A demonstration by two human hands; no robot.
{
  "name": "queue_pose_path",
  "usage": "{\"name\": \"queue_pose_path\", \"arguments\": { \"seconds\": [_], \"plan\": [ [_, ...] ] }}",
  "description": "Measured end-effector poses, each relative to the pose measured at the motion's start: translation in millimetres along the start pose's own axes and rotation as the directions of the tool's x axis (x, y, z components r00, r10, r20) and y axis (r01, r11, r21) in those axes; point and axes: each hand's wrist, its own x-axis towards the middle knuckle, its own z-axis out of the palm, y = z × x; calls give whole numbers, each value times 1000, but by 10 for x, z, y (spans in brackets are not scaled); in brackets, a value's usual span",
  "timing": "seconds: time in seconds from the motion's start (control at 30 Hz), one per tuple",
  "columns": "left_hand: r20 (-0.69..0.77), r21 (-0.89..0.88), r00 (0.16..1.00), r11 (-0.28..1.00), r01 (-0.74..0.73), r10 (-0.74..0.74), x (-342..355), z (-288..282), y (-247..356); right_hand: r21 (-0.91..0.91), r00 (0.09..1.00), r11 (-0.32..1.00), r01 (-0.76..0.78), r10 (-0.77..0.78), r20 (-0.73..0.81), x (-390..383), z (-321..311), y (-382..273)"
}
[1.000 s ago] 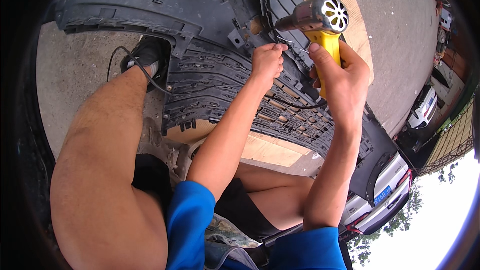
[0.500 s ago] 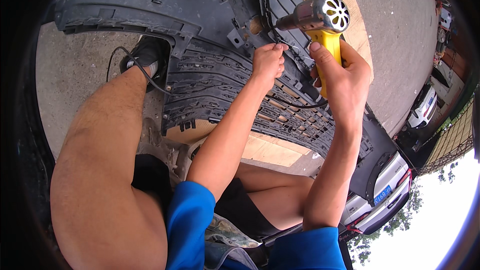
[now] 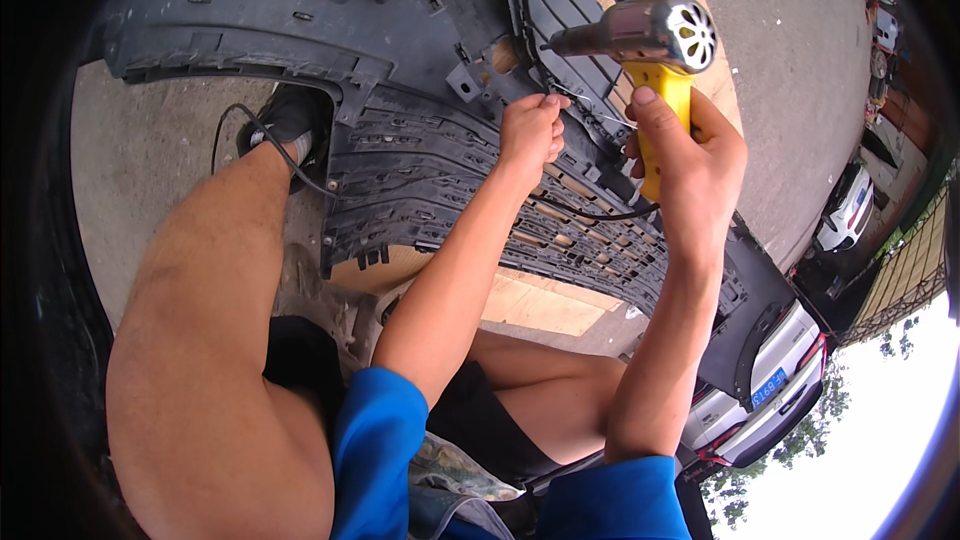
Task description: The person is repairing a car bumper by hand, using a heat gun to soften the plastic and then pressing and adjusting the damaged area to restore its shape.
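Observation:
In my right hand [image 3: 690,165] is a heat gun [image 3: 655,35] with a yellow handle and a metal barrel. Its nozzle points left over a black plastic car bumper [image 3: 420,80], and my fingers wrap round the handle. Closed in a pinch, my left hand [image 3: 532,135] is low over the bumper's ribbed section, just below the nozzle. What its fingertips hold, if anything, is too small to make out. A thin pale strand [image 3: 610,118] shows between the two hands. The heat gun's black cord [image 3: 590,215] runs from the handle across the bumper, passing behind my left forearm.
Cardboard [image 3: 560,305] lies under the bumper on the concrete floor [image 3: 780,60]. My shoe [image 3: 290,125] is beside the bumper's left end, near a loop of cord. A white car [image 3: 760,380] stands at the lower right, another car [image 3: 848,208] farther off.
The heat gun has shifted slightly right and down, and more of its nozzle now shows. My left hand has moved slightly left and down, still pinched.

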Motion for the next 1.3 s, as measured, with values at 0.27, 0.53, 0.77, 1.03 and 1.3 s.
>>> {"name": "queue_pose_path", "arguments": {
  "seconds": [0.27, 0.53, 0.77, 1.03, 1.3],
  "plan": [
    [51, 89, 998, 996, -26, 21, -5, -121, -122, 433, 968, 901, -2, 111, -226, -529, -804, 408],
    [228, 473, 973, 871, -131, 23, -274, -238, -144, 944, 904, 72, 321, 274, -329, -2042, -1447, 2097],
    [263, 961, 891, 184, -207, -370, -778, -709, -736, 554, 684, -527, 645, 720, -112, -3653, 267, 3613],
    [217, 772, 854, -452, -446, -473, -791, -1209, -900, 382, 645, -603, 701, 764, 20, -3845, 1212, 3852],
    [280, 889, 888, 249, -383, 365, -109, -496, -24, 500, 784, -671, 548, 620, -28, -3254, 964, 3920]
  ]
}}
